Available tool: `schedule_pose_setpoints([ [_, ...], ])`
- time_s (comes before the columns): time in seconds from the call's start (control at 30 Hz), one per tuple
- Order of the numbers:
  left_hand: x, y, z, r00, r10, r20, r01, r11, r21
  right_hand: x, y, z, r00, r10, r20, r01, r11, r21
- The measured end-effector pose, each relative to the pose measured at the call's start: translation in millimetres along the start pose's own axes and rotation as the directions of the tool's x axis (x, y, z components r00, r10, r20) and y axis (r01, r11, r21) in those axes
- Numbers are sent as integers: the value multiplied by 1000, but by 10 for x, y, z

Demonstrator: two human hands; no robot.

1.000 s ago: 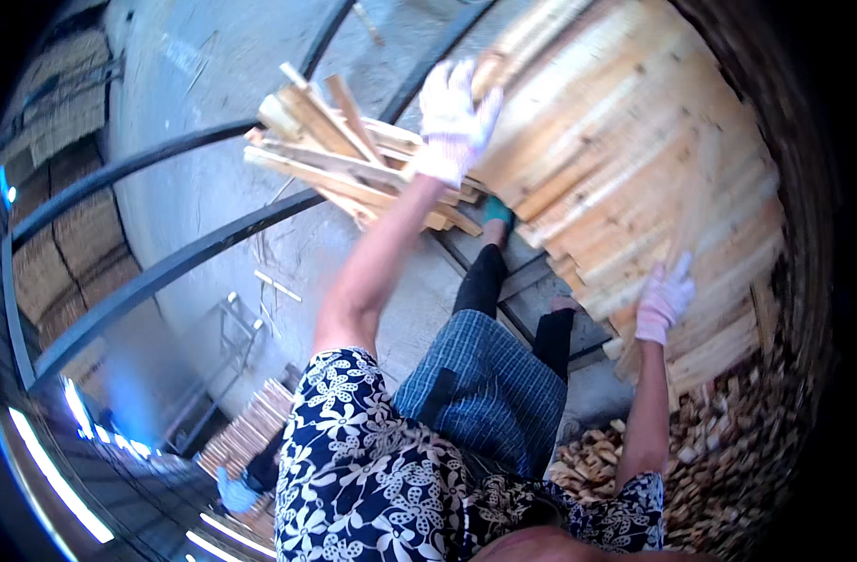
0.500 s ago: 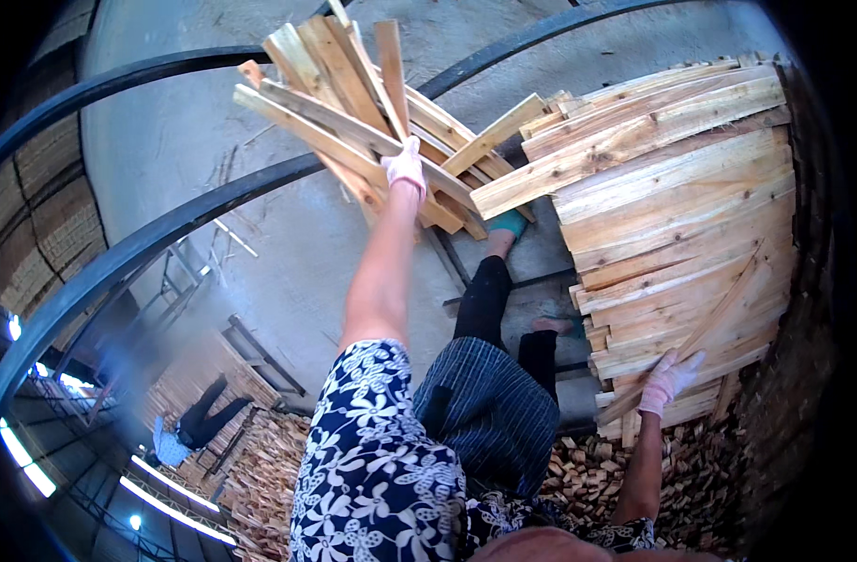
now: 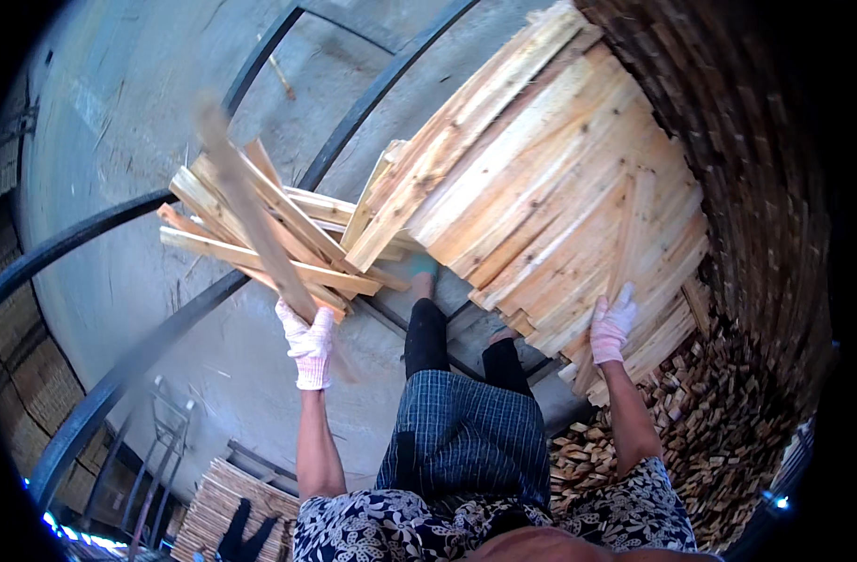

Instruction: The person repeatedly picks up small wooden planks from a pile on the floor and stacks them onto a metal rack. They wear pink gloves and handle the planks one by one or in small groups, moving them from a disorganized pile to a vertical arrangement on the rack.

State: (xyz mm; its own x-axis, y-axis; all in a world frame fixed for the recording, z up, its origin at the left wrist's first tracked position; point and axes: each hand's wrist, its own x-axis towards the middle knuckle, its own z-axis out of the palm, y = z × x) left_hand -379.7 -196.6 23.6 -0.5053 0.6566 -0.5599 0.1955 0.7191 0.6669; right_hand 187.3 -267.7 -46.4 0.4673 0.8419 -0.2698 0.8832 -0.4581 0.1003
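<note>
My left hand (image 3: 307,343), in a pale pink work glove, is closed round the near end of a wooden slat (image 3: 250,206), which is raised and blurred by motion. Beyond it a loose, criss-crossed heap of slats (image 3: 344,279) lies at mid-left. On the right is a broad stack of flat light boards (image 3: 541,187) laid side by side, with dark knots. My right hand (image 3: 614,324), gloved alike, grips a thin slat (image 3: 627,234) lying aslant on top of that stack, near its close edge.
Dark metal rails (image 3: 133,361) curve across the left and far side over a grey floor (image 3: 119,159). A tall wall of stacked wood (image 3: 737,178) stands at right, with piled board ends (image 3: 691,431) below. Another person's dark-trousered legs (image 3: 245,529) show at lower left.
My left hand has drawn back from the heap towards me, bringing a slat up with it. My right hand stays on its slat at the stack. The view has turned.
</note>
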Motion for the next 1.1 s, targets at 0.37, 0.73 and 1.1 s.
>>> schedule_pose_setpoints([
  [0.37, 685, 1763, 2480, 559, 749, 356, -683, 173, 709, 61, -138, -16, 999, -41, -33, 41, 999, -8],
  [0.73, 550, 1669, 2343, 720, 629, 294, -583, 317, 748, 4, -57, -15, 985, -78, -154, 81, 997, 13],
  [1.1, 719, 2299, 2794, 853, 348, 388, -504, 358, 786, 89, 91, -314, 990, -134, -52, 143, 957, 252],
])
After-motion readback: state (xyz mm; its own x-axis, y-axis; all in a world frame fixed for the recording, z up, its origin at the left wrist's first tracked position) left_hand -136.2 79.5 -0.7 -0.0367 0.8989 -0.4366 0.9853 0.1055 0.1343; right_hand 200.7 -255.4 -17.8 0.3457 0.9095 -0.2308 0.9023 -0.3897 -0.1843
